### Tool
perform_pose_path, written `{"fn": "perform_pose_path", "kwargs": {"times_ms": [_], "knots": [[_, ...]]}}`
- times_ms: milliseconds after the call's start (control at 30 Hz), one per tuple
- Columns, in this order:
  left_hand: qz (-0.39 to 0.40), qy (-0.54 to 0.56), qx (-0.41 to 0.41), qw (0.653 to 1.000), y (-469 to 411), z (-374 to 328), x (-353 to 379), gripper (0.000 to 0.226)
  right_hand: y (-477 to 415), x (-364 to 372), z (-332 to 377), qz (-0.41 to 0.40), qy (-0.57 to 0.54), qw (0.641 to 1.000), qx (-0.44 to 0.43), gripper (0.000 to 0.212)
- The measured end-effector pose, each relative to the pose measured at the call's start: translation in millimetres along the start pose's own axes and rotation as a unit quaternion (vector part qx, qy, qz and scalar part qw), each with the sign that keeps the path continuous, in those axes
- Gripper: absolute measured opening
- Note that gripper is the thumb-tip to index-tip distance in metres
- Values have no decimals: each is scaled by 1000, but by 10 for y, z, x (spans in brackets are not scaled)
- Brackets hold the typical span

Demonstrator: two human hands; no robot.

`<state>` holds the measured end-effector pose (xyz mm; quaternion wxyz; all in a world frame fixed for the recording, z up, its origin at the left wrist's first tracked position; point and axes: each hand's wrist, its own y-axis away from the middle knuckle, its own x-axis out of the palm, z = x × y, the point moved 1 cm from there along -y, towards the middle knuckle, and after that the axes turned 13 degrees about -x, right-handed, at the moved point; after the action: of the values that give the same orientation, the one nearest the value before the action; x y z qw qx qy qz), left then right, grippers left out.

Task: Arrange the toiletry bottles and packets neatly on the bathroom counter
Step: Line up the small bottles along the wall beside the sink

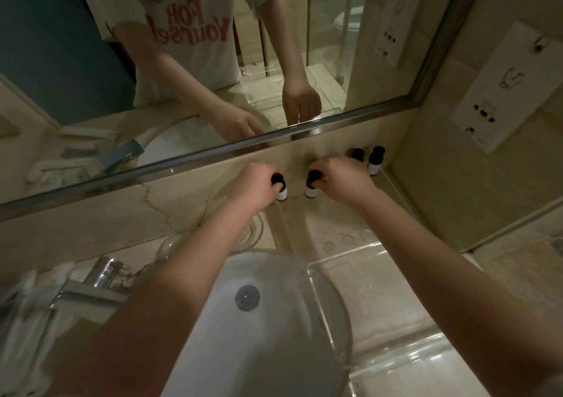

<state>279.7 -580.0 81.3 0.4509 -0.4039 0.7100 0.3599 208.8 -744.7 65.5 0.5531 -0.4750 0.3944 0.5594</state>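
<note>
Black caps and pale labels on all the bottles, was that it? And what did the left hand (259, 180) have?

Yes, all alike. The left hand gripped the left bottle (281, 195), fingers curled over its cap and shoulder, so only the labelled lower half showed. That bottle stood upright at the back of the bench (405, 335), close against the low marble wall under the mirror (213, 61).

And the right hand (341, 177)?

It pinched the right bottle (310, 190) just below the cap, thumb and fingertips curled round the neck. That bottle stood just beside the left one, with a small gap between them, in the same line along the wall.

Were there others?

Two further bottles (375, 160) stood upright in the far right corner, close together, beyond the right hand and not touched by it.

What were they standing on?

A clear tray (344, 258) lay on the bench to the right of the white basin (243, 351). Whether the bottles stood on it or on bare marble, I could not tell.

And the packets?

Pale shapes lay at the left, by the chrome tap (103, 272), too blurred to name. A glass dish (249, 232) sat behind the basin, partly under the left forearm.

Anything on the side wall?

A white socket plate (502, 92).
</note>
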Motion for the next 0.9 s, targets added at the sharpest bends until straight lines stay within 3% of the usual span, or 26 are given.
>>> {"fn": "perform_pose_path", "kwargs": {"times_ms": [167,900], "knots": [[-1,-7,0,1000,-138,-10,62,20,-245,46,46,17,7,1000,9,20],[-23,-43,5,999,-232,-86,232,21,-349,87,70,51,8,998,30,21]]}}
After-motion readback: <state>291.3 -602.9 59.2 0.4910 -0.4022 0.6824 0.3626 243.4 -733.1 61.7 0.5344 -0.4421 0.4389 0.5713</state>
